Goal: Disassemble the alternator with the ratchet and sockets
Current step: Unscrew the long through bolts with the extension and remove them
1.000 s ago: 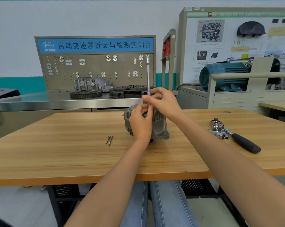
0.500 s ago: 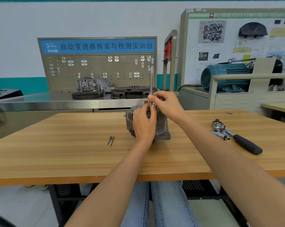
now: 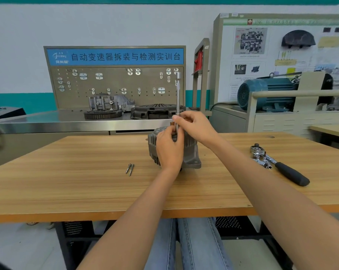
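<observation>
A grey alternator (image 3: 192, 152) stands on the wooden table (image 3: 87, 188) in the middle. My left hand (image 3: 169, 151) grips its near top side and covers much of the housing. A long silver extension bar (image 3: 178, 94) rises upright from the alternator's top. My right hand (image 3: 194, 126) pinches the bar low on its shaft. The ratchet (image 3: 281, 165) with a black handle lies to the right, with small sockets (image 3: 262, 161) beside its head. Two removed bolts (image 3: 129, 169) lie to the left of the alternator.
Behind the table runs a steel bench (image 3: 48, 121) with a gear ring (image 3: 102, 114), a metal housing and a dark clutch part (image 3: 155, 112), under a pegboard (image 3: 116, 84). A blue electric motor (image 3: 266, 94) sits on a cabinet at the right.
The view shifted slightly. My right hand's fingers have moved a little on the extension bar, which still stands upright. My left hand keeps its grip on the alternator.
</observation>
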The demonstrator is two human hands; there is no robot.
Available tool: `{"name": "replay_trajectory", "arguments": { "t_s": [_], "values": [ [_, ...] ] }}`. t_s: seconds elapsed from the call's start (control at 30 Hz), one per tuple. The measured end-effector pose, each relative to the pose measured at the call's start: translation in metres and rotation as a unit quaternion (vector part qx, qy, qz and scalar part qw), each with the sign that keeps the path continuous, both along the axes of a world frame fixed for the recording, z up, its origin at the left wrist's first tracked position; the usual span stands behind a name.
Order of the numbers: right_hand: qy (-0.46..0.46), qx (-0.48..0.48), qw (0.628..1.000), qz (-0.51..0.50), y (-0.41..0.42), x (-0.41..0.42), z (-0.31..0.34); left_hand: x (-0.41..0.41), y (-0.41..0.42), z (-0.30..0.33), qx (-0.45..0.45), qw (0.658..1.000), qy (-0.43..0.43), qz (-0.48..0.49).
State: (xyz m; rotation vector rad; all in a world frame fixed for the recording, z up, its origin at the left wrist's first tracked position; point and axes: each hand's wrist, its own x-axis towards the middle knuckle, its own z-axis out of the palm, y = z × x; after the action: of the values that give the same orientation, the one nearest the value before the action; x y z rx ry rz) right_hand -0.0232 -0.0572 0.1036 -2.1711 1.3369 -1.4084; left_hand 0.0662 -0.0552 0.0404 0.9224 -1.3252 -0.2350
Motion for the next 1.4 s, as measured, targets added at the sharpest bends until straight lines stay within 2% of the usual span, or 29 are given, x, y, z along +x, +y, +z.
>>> {"name": "replay_trajectory", "arguments": {
  "t_s": [0.07,0.3,0.5,0.73,0.93,1.23,1.4],
  "values": [
    [-0.027,0.001,1.000,-0.004,-0.0006,0.0005,-0.0009,-0.0001,0.0006,0.0007,0.007,1.000,-0.003,0.002],
    [-0.037,-0.021,0.999,-0.010,0.0013,0.0017,-0.0030,0.0007,-0.0001,-0.0016,0.001,1.000,-0.007,-0.001],
    [-0.004,-0.033,0.999,0.003,0.0050,-0.0007,-0.0019,0.0009,0.0010,-0.0023,-0.019,0.999,-0.032,0.010],
    [0.032,-0.018,0.999,-0.019,0.0038,0.0008,0.0005,-0.0014,-0.0006,0.0015,0.014,1.000,0.014,0.006],
    [-0.042,-0.026,0.998,-0.045,-0.0006,0.0042,-0.0041,-0.0008,0.0009,0.0005,0.010,1.000,0.009,0.008],
    [-0.023,-0.030,0.999,0.015,0.0042,0.0004,-0.0011,0.0017,0.0003,-0.0016,-0.018,0.999,-0.036,0.006],
    [-0.010,-0.006,1.000,0.023,0.0045,-0.0006,0.0014,0.0016,0.0002,-0.0028,-0.010,1.000,-0.019,-0.005]
  ]
}}
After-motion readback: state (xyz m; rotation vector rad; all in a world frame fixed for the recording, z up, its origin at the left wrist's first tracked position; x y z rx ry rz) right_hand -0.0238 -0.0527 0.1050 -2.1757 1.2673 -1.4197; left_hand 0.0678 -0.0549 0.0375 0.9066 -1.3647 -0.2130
